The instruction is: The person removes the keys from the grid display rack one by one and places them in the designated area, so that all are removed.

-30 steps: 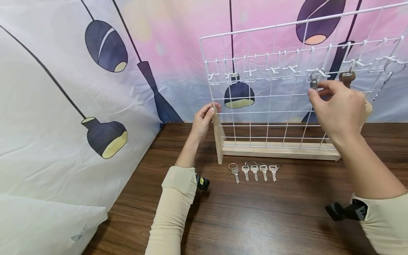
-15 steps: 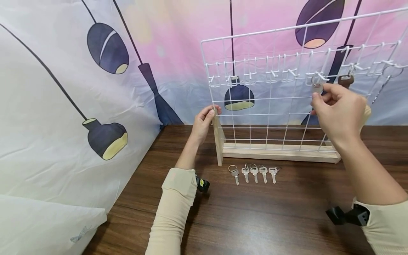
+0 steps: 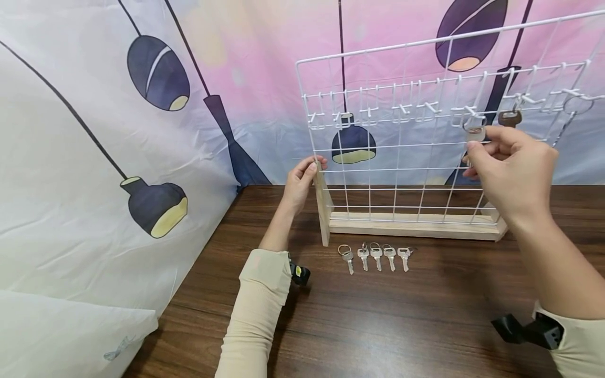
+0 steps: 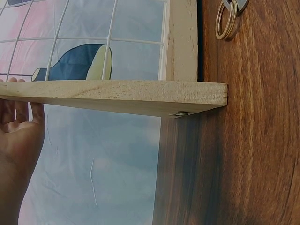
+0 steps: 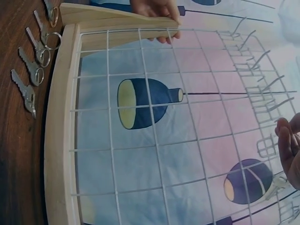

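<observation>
Five keys [image 3: 376, 252] lie on the desk [image 3: 378, 325] before the rack [image 3: 411, 227]; a brown key [image 3: 510, 117] hangs partly behind the right grip [image 3: 514, 169]. This grip is clamped on a silver key [image 3: 476, 134], just under a hook [image 3: 472, 111]; the left grip [image 3: 301, 182] is closed around the rack's side.

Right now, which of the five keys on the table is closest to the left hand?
The leftmost key in the head view's row, with the gold-looking ring. The other four keys lie farther right from the left hand.
</observation>
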{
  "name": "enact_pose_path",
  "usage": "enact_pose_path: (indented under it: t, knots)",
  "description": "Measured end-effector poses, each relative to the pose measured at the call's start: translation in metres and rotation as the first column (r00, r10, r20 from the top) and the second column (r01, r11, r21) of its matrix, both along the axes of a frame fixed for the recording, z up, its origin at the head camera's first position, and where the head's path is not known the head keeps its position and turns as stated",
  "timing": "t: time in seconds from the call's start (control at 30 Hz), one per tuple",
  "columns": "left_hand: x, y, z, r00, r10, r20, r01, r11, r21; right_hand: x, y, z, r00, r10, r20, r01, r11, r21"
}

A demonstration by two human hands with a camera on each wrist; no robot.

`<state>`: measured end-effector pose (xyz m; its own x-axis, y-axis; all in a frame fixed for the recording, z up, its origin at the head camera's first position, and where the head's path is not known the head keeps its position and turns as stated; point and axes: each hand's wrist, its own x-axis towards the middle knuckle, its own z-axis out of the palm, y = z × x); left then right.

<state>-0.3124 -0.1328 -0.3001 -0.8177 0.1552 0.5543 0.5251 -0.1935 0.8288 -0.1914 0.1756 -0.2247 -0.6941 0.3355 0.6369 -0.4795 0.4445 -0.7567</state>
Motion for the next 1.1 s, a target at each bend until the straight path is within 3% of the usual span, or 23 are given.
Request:
enact_pose_path:
  t: [0.37,0.63,0.87,1.1]
  knots:
    - [-0.001,-0.002,-0.002,1.000,-0.012,-0.003,0.012,1.000,0.001,0.011,-0.003,0.007,0.999,0.029,-0.033,-0.030,0.998,-0.047]
    - [0.000,-0.002,-0.001,1.000,0.001,-0.001,-0.001,1.000,-0.007,0.021,-0.004,0.007,0.999,0.027,-0.022,-0.027,1.000,-0.007]
    - [-0.001,0.000,0.000,1.000,-0.001,0.000,0.001,1.000,-0.001,0.026,-0.002,-0.005,1.000,0.024,-0.011,-0.023,0.992,0.125]
    - [0.001,0.000,0.001,1.000,-0.011,0.002,0.011,1.000,0.004,0.026,0.001,-0.030,0.997,0.063,0.048,-0.071,0.979,0.191]
